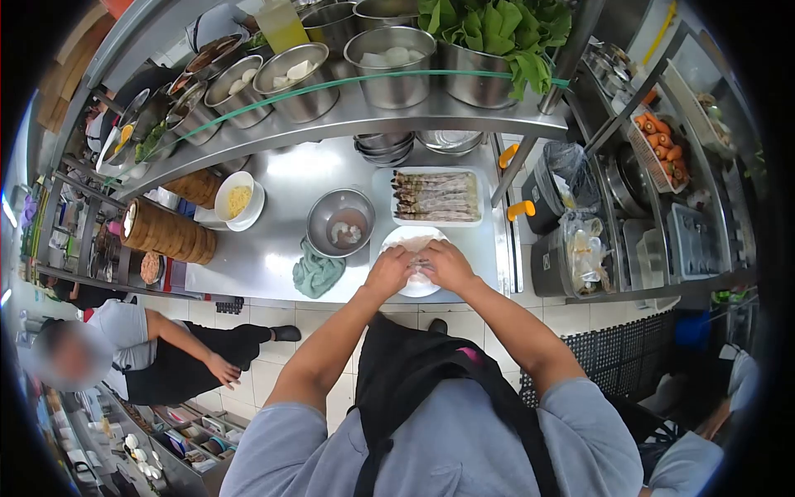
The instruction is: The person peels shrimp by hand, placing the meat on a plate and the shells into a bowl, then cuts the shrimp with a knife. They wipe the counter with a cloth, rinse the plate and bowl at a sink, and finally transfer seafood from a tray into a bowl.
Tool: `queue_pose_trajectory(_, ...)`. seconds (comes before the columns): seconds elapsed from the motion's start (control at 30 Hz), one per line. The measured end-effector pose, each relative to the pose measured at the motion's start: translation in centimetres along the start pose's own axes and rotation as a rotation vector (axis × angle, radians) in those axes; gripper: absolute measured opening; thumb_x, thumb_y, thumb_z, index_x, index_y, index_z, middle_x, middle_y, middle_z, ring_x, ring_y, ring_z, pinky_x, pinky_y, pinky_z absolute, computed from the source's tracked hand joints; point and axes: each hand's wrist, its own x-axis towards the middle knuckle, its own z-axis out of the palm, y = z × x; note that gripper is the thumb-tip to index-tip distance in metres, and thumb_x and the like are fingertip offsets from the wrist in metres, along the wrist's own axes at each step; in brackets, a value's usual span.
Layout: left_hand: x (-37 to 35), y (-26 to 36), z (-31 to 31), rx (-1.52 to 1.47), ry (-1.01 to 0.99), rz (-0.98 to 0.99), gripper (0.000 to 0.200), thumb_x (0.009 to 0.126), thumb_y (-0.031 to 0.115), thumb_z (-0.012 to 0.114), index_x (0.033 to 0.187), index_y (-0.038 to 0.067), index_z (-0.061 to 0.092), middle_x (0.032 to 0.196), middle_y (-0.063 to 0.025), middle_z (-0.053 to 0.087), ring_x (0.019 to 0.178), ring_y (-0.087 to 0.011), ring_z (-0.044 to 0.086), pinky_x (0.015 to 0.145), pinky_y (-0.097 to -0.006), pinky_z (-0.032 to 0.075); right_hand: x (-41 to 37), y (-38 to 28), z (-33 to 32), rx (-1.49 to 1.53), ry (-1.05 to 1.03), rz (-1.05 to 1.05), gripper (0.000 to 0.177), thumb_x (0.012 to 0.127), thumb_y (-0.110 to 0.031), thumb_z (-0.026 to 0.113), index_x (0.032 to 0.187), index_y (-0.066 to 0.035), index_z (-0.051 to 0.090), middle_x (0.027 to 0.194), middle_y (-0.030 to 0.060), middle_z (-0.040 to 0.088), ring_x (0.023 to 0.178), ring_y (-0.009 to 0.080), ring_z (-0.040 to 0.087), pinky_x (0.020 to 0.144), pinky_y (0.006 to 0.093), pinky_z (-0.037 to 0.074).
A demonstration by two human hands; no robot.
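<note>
Both hands meet over a white plate (419,290) at the counter's front edge. My left hand (392,270) and my right hand (443,264) have their fingers pressed together around a small greyish item, too small to name. Something pale covers the plate beneath them. Just behind, a white tray (477,217) holds a row of wrapped, dark-tipped pieces. To the left, a steel bowl (319,217) contains a few pale, shrimp-like pieces in a little liquid. A green cloth (317,272) lies crumpled in front of that bowl.
A steel shelf (356,98) with metal pots and leafy greens (497,29) runs above the counter. Bamboo steamers (170,234) and a white bowl (235,197) stand left. Bins (556,263) are at right. A co-worker (132,340) is at lower left, another person at lower right.
</note>
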Motion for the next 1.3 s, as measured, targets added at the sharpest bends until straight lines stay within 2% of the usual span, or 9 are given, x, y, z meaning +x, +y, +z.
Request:
queue_pose_trajectory(0.1,-0.4,-1.3,1.1,0.036,-0.025,-0.002,0.012,0.082,0.010,0.070,0.093,0.004,0.069,0.090,-0.0133,0.063,0.090,-0.0340,0.062,0.081,-0.0431,0.052,0.1,0.5,1.3,-0.075,-0.092,-0.002,0.007,0.080,-0.018,0.072,0.078,-0.011,0.073,0.082,0.0059,0.064,0.084,0.0292,0.062,0.079,0.0418,0.050)
queue_pose_trajectory(0.3,-0.9,-1.9,2.0,0.052,0.009,-0.005,0.005,0.084,0.010,0.069,0.087,0.006,0.070,0.086,-0.0118,0.063,0.085,-0.0321,0.063,0.077,-0.0424,0.053,-0.3,0.6,2.1,-0.123,-0.094,0.008,0.007,0.081,-0.018,0.071,0.079,-0.012,0.074,0.081,0.0038,0.064,0.082,0.0271,0.062,0.072,0.0414,0.048)
queue_pose_trajectory(0.53,-0.7,-1.0,0.3,-0.005,0.046,-0.020,0.005,0.085,0.011,0.068,0.086,0.007,0.070,0.086,-0.0107,0.064,0.086,-0.0313,0.064,0.078,-0.0417,0.054,-0.3,-0.1,0.8,-0.097,-0.021,0.011,0.008,0.078,-0.017,0.070,0.074,-0.010,0.072,0.080,0.0069,0.063,0.085,0.0289,0.061,0.074,0.0433,0.049)
queue_pose_trajectory(0.63,-0.8,-2.1,1.0,0.038,-0.009,-0.031,0.005,0.085,0.011,0.068,0.086,0.007,0.071,0.087,-0.0101,0.064,0.089,-0.0305,0.064,0.080,-0.0409,0.054,-0.8,0.3,1.5,-0.135,-0.127,0.017,0.007,0.077,-0.016,0.072,0.077,-0.009,0.072,0.082,0.0077,0.064,0.086,0.0296,0.061,0.076,0.0422,0.049)
queue_pose_trajectory(0.8,-0.3,-1.7,0.9,0.051,-0.045,-0.035,0.005,0.082,0.010,0.069,0.087,0.007,0.070,0.088,-0.0113,0.064,0.091,-0.0313,0.064,0.084,-0.0406,0.054,-0.3,0.4,0.8,-0.077,-0.080,-0.006,0.009,0.075,-0.011,0.073,0.083,-0.008,0.074,0.084,0.0076,0.066,0.084,0.0316,0.061,0.076,0.0425,0.050)
queue_pose_trajectory(0.87,0.1,-0.3,0.5,0.056,0.082,0.021,0.007,0.082,0.009,0.069,0.088,0.006,0.070,0.089,-0.0126,0.064,0.089,-0.0328,0.064,0.082,-0.0414,0.054,-0.2,0.5,0.9,-0.088,-0.065,-0.015,0.009,0.075,-0.011,0.072,0.083,-0.009,0.074,0.084,0.0077,0.065,0.083,0.0315,0.061,0.076,0.0428,0.050)
queue_pose_trajectory(0.97,0.3,0.0,1.7,0.042,-0.008,-0.022,0.007,0.082,0.009,0.070,0.088,0.005,0.069,0.089,-0.0139,0.063,0.088,-0.0340,0.063,0.081,-0.0426,0.053,-0.4,0.1,1.1,-0.081,-0.071,0.007,0.008,0.076,-0.010,0.071,0.083,-0.010,0.074,0.083,0.0075,0.065,0.081,0.0313,0.061,0.075,0.0432,0.050)
queue_pose_trajectory(1.13,0.3,-0.4,2.4,0.041,-0.018,-0.055,0.008,0.081,0.009,0.070,0.087,0.004,0.069,0.088,-0.0145,0.063,0.087,-0.0339,0.063,0.080,-0.0431,0.053,-0.5,0.4,1.5,-0.085,-0.097,0.033,0.009,0.077,-0.009,0.069,0.084,-0.011,0.074,0.084,0.0063,0.065,0.081,0.0311,0.061,0.074,0.0435,0.050)
queue_pose_trajectory(1.3,0.2,-0.6,2.4,0.082,-0.052,-0.055,0.010,0.080,0.010,0.071,0.088,0.004,0.069,0.089,-0.0145,0.063,0.089,-0.0344,0.063,0.082,-0.0439,0.052,-0.7,0.9,1.1,0.004,-0.102,0.038,0.009,0.076,-0.011,0.071,0.085,-0.009,0.073,0.088,0.0074,0.067,0.087,0.0324,0.063,0.080,0.0441,0.050)
